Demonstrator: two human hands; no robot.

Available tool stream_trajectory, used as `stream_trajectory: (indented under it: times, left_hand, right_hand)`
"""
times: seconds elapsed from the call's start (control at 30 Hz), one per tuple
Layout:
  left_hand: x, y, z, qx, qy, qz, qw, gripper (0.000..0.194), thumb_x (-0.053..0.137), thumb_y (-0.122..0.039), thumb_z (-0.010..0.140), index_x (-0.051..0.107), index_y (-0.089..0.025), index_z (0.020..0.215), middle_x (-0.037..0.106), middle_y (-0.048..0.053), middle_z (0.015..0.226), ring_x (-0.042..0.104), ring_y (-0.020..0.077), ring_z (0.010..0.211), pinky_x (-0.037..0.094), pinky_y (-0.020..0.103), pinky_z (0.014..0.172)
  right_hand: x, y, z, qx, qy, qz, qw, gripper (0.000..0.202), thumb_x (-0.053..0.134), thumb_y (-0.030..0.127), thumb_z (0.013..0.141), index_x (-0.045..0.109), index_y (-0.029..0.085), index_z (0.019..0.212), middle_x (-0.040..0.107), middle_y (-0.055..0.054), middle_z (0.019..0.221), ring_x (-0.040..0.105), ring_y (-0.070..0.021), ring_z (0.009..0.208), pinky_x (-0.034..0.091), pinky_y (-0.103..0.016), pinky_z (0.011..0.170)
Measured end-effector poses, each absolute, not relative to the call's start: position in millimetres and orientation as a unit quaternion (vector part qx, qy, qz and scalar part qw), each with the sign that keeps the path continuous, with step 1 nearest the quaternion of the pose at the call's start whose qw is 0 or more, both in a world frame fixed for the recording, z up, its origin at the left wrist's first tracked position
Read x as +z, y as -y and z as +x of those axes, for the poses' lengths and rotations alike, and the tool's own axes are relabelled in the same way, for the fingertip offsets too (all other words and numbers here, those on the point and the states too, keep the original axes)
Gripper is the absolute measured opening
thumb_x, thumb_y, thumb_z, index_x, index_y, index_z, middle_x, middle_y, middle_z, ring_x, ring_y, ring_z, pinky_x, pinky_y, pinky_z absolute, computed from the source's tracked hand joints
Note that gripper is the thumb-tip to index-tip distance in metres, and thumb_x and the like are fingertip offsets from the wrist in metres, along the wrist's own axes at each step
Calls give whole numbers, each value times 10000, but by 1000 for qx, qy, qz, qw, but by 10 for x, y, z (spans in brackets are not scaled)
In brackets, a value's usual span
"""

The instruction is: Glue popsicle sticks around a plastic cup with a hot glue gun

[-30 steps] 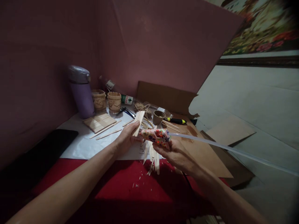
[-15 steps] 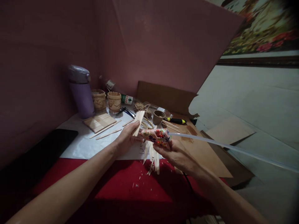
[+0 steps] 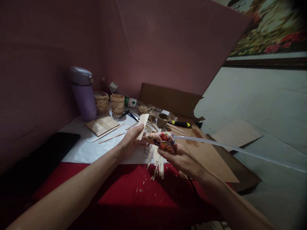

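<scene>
My left hand is closed on a small row of wooden craft sticks standing side by side, tilted upright. In my right hand is a glue gun with a floral pattern and a small red light. A long translucent glue stick runs out of its back to the right. The gun's front end is close to the lower part of the held sticks; whether it touches them cannot be made out. Below the gun, loose craft sticks and small splinters lie at the red cloth's edge.
A purple tumbler stands at the left beside two carved wooden cups. Bundled craft sticks lie on white paper. Behind my hands are a small brown pot, twine and a black-yellow cutter. Cardboard covers the right side.
Both hands stay almost in place with the craft sticks and glue gun. The far end of the glue stick has dipped slightly.
</scene>
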State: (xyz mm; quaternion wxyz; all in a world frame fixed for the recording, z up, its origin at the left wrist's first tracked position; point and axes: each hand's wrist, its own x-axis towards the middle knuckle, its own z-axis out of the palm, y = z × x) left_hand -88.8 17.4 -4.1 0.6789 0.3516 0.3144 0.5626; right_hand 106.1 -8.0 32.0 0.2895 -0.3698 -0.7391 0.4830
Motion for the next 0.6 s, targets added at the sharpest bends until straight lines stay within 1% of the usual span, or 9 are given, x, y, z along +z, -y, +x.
stream_trajectory:
  times: [0.13,0.23,0.33,0.43,0.5,0.6]
  left_hand:
    - [-60,-187,-891,552,-337,372,666,372,624,-458,814,674,-140,1000,699,96,875,637,193,696,516,288,589]
    - [-67,-194,-891,554,-337,382,659,388,610,-467,820,672,-135,1010,693,102,904,634,190,712,518,289,601]
    - [-70,-198,-891,550,-345,380,659,406,621,-482,806,666,-136,1014,691,105,910,635,195,711,516,292,593]
    - [-80,-203,-891,549,-344,389,655,406,616,-491,808,671,-131,989,681,99,881,625,186,696,515,290,591]
    - [-95,-211,-892,550,-340,402,648,399,594,-488,827,674,-130,985,677,98,885,618,182,701,515,287,591]
    - [-129,-230,-898,553,-333,413,642,399,576,-489,844,669,-139,1012,676,94,897,612,184,715,517,291,592]
  right_hand:
    - [342,95,1053,463,735,-402,288,283,634,454,856,671,207,991,649,-14,887,560,-162,789,460,-287,749]
    - [352,104,1049,454,739,-405,289,267,628,459,853,656,202,919,623,-12,855,523,-150,745,439,-278,706]
    - [352,109,1047,444,734,-426,288,272,613,472,855,628,203,827,545,10,708,463,-139,654,402,-270,615]
    - [344,107,1051,444,729,-437,283,289,609,495,853,614,207,830,455,36,616,396,-129,586,354,-261,550]
    - [341,103,1056,448,728,-437,280,293,612,501,852,617,207,842,444,41,609,380,-125,573,342,-259,539]
    - [346,98,1060,450,728,-435,281,291,618,492,851,622,204,808,460,40,610,385,-121,569,352,-258,544]
